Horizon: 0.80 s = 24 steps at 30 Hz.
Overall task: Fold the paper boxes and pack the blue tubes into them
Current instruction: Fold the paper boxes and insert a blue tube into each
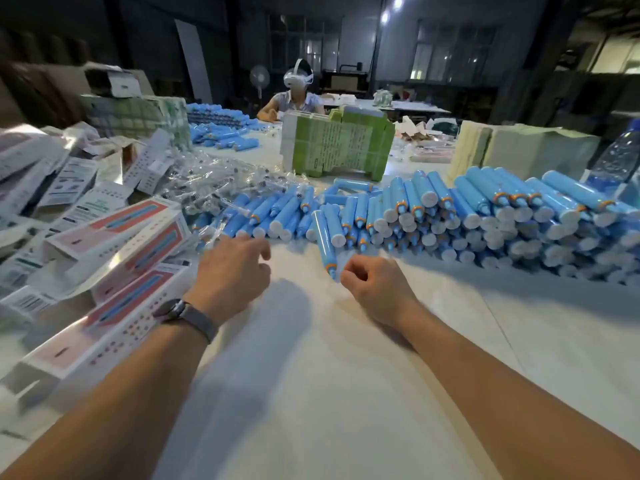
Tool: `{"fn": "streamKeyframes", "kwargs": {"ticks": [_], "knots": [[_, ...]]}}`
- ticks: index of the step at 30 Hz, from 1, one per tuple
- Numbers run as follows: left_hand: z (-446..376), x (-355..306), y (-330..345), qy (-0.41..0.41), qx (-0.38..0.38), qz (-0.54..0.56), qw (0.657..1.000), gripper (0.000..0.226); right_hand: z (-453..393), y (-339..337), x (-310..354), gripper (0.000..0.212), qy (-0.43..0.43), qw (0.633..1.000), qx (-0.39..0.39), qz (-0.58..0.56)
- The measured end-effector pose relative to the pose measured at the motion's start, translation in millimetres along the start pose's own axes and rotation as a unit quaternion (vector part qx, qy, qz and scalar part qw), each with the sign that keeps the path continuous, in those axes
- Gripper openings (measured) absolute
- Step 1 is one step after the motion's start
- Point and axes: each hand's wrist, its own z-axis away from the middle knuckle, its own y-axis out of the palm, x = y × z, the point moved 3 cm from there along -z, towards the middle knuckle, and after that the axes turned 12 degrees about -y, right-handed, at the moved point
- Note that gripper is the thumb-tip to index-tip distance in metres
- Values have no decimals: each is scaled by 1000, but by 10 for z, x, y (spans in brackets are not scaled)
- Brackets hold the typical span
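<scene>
Blue tube (325, 239) pinched at its orange-collared tip by right hand (375, 285), base resting against tube pile (450, 216) on white table (311, 375). Left hand (230, 268) loosely spread, holding nothing, beside folded boxes (114, 244) at left.

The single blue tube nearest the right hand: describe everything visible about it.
The blue tube is a slim, smooth, plastic-looking cylinder with a flat white cap at its far end and an orange collar and pale blue nozzle at its near end. It lies on the white table, angled toward the camera, its cap end against the tube pile. The right hand, fingers curled, pinches its nozzle tip.
</scene>
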Motion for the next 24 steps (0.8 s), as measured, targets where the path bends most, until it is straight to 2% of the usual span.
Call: {"fn": "streamKeyframes", "kwargs": {"ticks": [3,5,7,11,15,17,18,20,22,24], "knots": [[19,124,-133,-87,-24,-158,983,38,27,-12,-14,26,8,1000,2,-5],[35,220,-152,-141,25,-167,975,43,41,-1,-1,22,11,1000,16,-13],[65,269,-111,-162,67,-176,969,50,42,3,5,20,8,1000,25,-12],[20,323,-173,-142,28,-195,970,44,43,1,-4,20,5,1000,29,-9],[1,349,-179,-102,57,-179,977,46,43,23,4,21,0,999,33,-2],[7,287,-223,-82,48,-139,986,41,36,31,11,19,-4,999,35,4],[7,215,-267,-56,15,-107,993,35,34,37,18,19,-8,999,35,7],[33,0,-394,24,-99,11,995,25,45,50,33,22,-14,999,28,7],[97,-267,-601,121,-226,158,954,18,59,59,67,26,-13,999,18,-24],[130,-457,-845,159,-318,297,886,11,62,49,106,21,-16,995,7,-101]]}}
